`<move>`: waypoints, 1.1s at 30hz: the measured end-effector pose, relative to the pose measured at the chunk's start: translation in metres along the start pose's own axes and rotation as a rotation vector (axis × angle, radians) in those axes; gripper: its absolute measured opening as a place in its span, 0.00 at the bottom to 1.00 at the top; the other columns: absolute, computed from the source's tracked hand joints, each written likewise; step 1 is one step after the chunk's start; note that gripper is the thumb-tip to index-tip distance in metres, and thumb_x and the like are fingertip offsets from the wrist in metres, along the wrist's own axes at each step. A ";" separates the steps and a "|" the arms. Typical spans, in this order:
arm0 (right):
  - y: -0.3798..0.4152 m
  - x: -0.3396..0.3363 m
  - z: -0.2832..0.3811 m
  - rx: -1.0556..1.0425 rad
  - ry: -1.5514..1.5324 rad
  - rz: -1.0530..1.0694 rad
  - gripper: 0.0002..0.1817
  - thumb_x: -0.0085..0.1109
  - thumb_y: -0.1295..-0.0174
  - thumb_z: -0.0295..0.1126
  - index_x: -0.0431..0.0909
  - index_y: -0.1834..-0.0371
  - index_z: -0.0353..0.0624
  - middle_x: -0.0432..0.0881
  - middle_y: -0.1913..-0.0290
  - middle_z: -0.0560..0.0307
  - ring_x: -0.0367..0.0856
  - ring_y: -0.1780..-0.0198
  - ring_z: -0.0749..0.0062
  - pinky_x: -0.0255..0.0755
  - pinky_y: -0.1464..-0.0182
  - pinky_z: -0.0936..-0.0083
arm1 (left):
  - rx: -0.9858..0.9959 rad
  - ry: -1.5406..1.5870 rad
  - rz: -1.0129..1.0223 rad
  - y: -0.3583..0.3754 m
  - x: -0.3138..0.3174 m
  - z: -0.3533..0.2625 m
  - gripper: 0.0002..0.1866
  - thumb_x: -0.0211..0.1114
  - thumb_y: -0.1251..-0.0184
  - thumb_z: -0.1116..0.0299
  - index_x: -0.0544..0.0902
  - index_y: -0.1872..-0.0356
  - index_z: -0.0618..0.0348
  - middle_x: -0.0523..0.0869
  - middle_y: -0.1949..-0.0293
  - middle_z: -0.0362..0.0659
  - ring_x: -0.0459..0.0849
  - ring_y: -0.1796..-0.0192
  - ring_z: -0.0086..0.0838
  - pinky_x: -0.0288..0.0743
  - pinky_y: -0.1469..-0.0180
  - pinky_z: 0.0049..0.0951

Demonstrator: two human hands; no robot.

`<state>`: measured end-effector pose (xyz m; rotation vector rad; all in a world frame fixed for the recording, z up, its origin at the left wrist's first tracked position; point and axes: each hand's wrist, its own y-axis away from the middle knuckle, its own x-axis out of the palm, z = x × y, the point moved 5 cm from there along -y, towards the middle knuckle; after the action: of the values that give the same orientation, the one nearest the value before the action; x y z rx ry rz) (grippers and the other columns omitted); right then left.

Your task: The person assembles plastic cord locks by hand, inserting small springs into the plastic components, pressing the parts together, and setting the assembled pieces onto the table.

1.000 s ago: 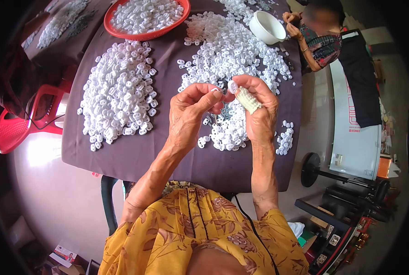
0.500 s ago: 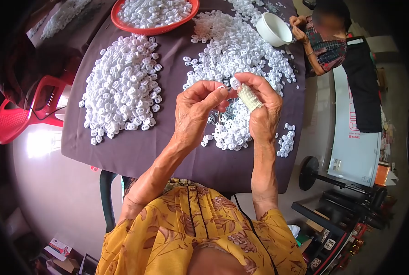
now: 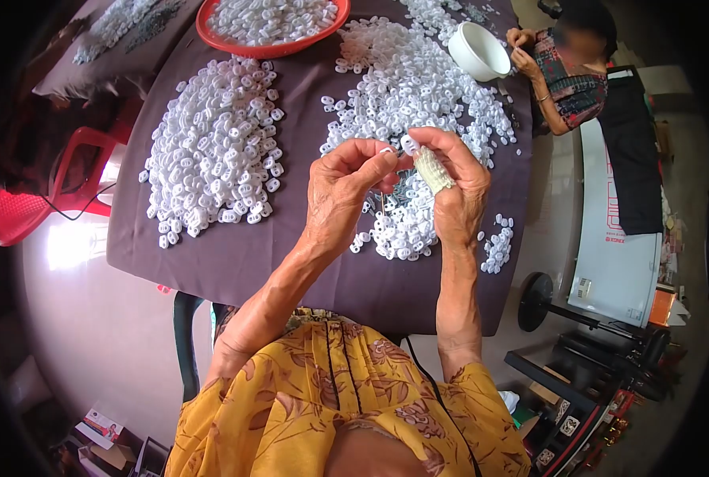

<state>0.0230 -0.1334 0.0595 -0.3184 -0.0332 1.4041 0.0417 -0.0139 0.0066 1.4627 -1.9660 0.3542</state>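
My left hand (image 3: 342, 187) is closed in a pinch, a bit of white showing at its fingertips. Below those fingers a thin metal rod (image 3: 382, 205) sticks out, apparently held in the same hand. My right hand (image 3: 459, 183) pinches a small white plastic piece with two holes (image 3: 409, 144) between thumb and forefinger. A pale knitted finger cover (image 3: 432, 170) wraps the right thumb. The fingertips of both hands nearly meet, above a big spread of similar white pieces (image 3: 402, 95).
A heaped pile of white pieces (image 3: 211, 151) lies on the brown tablecloth (image 3: 306, 278) at left. Behind are a red basin (image 3: 267, 49) full of pieces and a white bowl (image 3: 479, 52). Another person (image 3: 569, 67) works at far right. A red chair (image 3: 76, 171) stands left.
My hands keep nearly the same pinch and place. The view has shifted slightly, and the other person's hands and the bowl appear a little further right.
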 end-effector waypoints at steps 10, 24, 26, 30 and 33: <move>0.001 0.000 -0.004 -0.003 0.029 -0.021 0.16 0.44 0.49 0.15 0.77 0.58 0.34 0.78 0.62 0.59 0.75 0.62 0.81 0.68 0.55 0.84 | -0.011 0.022 0.015 0.000 0.000 0.001 0.07 0.61 0.41 0.70 0.78 0.65 0.63 0.83 0.69 0.44 0.77 0.72 0.20 0.72 0.62 0.22; 0.001 0.000 -0.001 -0.089 0.182 -0.002 0.15 0.49 0.50 0.15 0.78 0.59 0.37 0.80 0.65 0.57 0.78 0.63 0.76 0.71 0.60 0.83 | -0.006 0.040 0.006 -0.001 0.001 0.003 0.08 0.62 0.42 0.71 0.79 0.66 0.67 0.82 0.71 0.43 0.75 0.73 0.18 0.69 0.68 0.18; 0.002 0.001 0.000 0.025 0.104 -0.057 0.13 0.50 0.47 0.17 0.77 0.59 0.37 0.81 0.65 0.57 0.79 0.65 0.77 0.72 0.61 0.83 | -0.012 0.027 -0.006 -0.001 0.001 0.003 0.10 0.63 0.42 0.70 0.80 0.65 0.68 0.83 0.72 0.42 0.75 0.73 0.18 0.69 0.68 0.18; 0.002 -0.002 -0.003 0.013 0.138 -0.045 0.11 0.52 0.46 0.19 0.77 0.59 0.36 0.81 0.65 0.57 0.79 0.66 0.78 0.72 0.62 0.82 | -0.021 0.027 -0.019 -0.001 0.001 0.003 0.10 0.64 0.43 0.69 0.80 0.66 0.68 0.83 0.72 0.42 0.76 0.73 0.19 0.69 0.68 0.18; 0.002 -0.004 -0.004 -0.020 0.150 -0.033 0.11 0.53 0.46 0.19 0.77 0.60 0.37 0.81 0.65 0.57 0.79 0.66 0.78 0.72 0.62 0.82 | -0.021 0.036 -0.005 -0.002 0.002 0.004 0.11 0.65 0.43 0.69 0.81 0.66 0.68 0.83 0.73 0.42 0.76 0.73 0.19 0.69 0.69 0.18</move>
<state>0.0218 -0.1375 0.0554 -0.4375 0.0703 1.3443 0.0416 -0.0181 0.0044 1.4384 -1.9317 0.3541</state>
